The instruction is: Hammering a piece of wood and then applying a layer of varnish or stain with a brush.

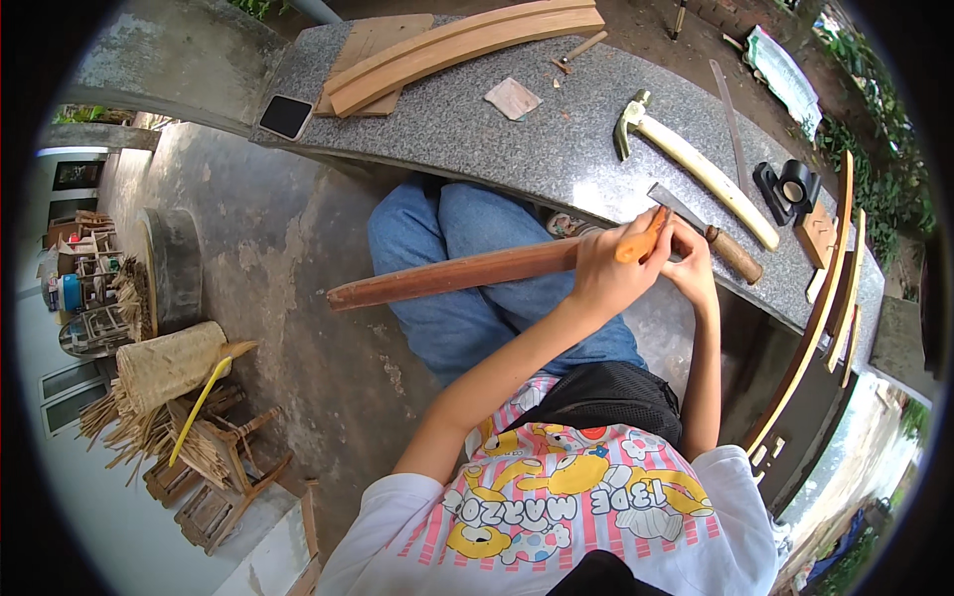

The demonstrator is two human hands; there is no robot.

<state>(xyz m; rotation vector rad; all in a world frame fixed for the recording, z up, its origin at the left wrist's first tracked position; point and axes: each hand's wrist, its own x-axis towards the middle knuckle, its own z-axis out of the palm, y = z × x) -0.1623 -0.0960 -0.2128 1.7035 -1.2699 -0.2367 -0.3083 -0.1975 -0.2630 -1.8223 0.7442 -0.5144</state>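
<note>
Across my jeans lies a long reddish-brown wooden piece (457, 275), with its tapered end toward the left. My left hand (613, 273) is closed around its right part. A short, smooth orange-brown wooden piece (639, 241) pokes up at the left fingers; whether it joins the long piece is hidden. My right hand (693, 266) is closed, its fingertips meeting at the upper end of the orange-brown piece. Just beyond my hands, a chisel (733, 254) with a brown wooden handle rests on the grey stone bench (447, 124). A claw hammer (701, 169) with a pale handle lies behind it.
Curved wooden strips (817, 318) lean at the bench's right end, near a black tool (788, 192) and a wooden block (817, 235). Farther left are a curved beam (467, 50), a folded sandpaper-like sheet (513, 98), a small mallet (579, 52) and a phone (286, 117).
</note>
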